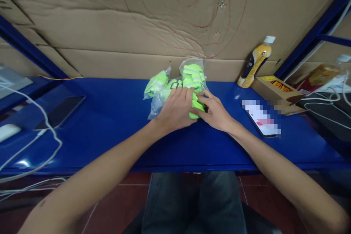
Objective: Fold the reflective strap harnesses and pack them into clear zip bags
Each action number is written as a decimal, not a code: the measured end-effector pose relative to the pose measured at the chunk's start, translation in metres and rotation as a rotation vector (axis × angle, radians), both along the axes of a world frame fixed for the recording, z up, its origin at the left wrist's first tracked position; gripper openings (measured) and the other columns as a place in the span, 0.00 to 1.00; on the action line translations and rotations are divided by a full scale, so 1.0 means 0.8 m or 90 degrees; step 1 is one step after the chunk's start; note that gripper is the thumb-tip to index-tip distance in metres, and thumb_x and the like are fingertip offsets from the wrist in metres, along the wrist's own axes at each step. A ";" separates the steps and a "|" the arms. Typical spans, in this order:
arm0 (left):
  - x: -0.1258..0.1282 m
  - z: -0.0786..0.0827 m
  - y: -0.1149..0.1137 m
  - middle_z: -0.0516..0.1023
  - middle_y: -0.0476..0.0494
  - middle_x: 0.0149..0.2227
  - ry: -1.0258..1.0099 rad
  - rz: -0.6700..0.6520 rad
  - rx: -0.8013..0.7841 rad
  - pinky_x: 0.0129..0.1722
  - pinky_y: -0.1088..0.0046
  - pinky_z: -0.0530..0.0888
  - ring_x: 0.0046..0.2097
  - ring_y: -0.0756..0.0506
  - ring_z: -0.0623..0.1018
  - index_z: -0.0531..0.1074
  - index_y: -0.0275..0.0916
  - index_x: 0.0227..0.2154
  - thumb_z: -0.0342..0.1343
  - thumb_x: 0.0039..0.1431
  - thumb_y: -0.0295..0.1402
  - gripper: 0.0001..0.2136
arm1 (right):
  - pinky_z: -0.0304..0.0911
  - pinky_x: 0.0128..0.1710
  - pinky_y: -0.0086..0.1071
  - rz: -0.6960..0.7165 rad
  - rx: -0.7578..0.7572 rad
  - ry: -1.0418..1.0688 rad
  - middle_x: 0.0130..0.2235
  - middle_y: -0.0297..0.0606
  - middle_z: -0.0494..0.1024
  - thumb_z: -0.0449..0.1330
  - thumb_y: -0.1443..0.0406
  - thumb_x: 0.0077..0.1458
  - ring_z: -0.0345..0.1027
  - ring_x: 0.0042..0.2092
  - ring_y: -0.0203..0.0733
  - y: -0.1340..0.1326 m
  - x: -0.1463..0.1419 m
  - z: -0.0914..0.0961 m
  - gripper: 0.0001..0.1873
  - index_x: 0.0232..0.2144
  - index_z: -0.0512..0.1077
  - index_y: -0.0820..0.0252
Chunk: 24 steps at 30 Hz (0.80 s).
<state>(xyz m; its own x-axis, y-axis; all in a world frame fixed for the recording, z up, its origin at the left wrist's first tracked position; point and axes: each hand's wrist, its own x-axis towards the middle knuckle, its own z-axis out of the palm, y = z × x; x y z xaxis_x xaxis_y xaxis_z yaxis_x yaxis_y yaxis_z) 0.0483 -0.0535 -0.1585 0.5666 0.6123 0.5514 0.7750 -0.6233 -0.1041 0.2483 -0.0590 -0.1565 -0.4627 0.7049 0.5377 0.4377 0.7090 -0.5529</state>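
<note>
A folded neon yellow-green fabric bundle (198, 106) is between my hands on the blue shelf. My left hand (178, 106) lies over its left side, fingers wrapped down and partly hidden. From the right, my right hand (214, 111) grips the same bundle between thumb and fingers. Just behind sit more such bundles in clear plastic bags: one with pale reflective stripes (193, 76), and another at the left (157, 84). Between these two, a dark buckle (175, 84) shows on green fabric. Crumpled clear plastic (157, 105) pokes out beside my left hand.
At the right stand a yellow drink bottle (255, 62) and an open cardboard box (285, 95), with a lit phone (260, 119) in front. A dark flat device (61, 112) and white cables (52, 131) lie left. Cardboard (123, 29) forms the back wall.
</note>
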 end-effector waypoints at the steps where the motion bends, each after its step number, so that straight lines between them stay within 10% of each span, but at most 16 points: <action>1: 0.003 -0.001 -0.002 0.80 0.21 0.53 0.017 -0.008 -0.002 0.57 0.45 0.76 0.55 0.23 0.79 0.67 0.22 0.64 0.68 0.55 0.39 0.38 | 0.71 0.51 0.43 0.004 -0.012 0.031 0.46 0.44 0.77 0.67 0.53 0.69 0.75 0.48 0.48 0.000 -0.003 -0.003 0.16 0.35 0.77 0.59; 9: -0.008 0.003 0.014 0.79 0.22 0.58 -0.075 0.008 0.028 0.61 0.44 0.71 0.59 0.24 0.76 0.58 0.26 0.75 0.68 0.59 0.46 0.47 | 0.78 0.38 0.40 -0.064 -0.299 0.368 0.51 0.42 0.83 0.86 0.54 0.33 0.76 0.35 0.39 0.008 -0.010 -0.005 0.41 0.51 0.81 0.57; 17: -0.016 0.005 0.020 0.73 0.21 0.68 -0.126 -0.152 -0.047 0.68 0.40 0.70 0.66 0.23 0.73 0.49 0.32 0.80 0.74 0.50 0.68 0.67 | 0.64 0.26 0.31 -0.125 -0.246 0.359 0.40 0.36 0.83 0.86 0.54 0.36 0.65 0.24 0.27 0.006 -0.008 -0.006 0.35 0.46 0.83 0.61; 24: -0.028 0.020 0.023 0.74 0.18 0.65 -0.052 -0.043 -0.004 0.71 0.33 0.64 0.70 0.15 0.68 0.64 0.30 0.69 0.82 0.44 0.46 0.52 | 0.60 0.19 0.28 -0.118 -0.356 0.498 0.39 0.32 0.79 0.87 0.54 0.30 0.66 0.23 0.28 0.006 -0.011 0.003 0.37 0.42 0.79 0.59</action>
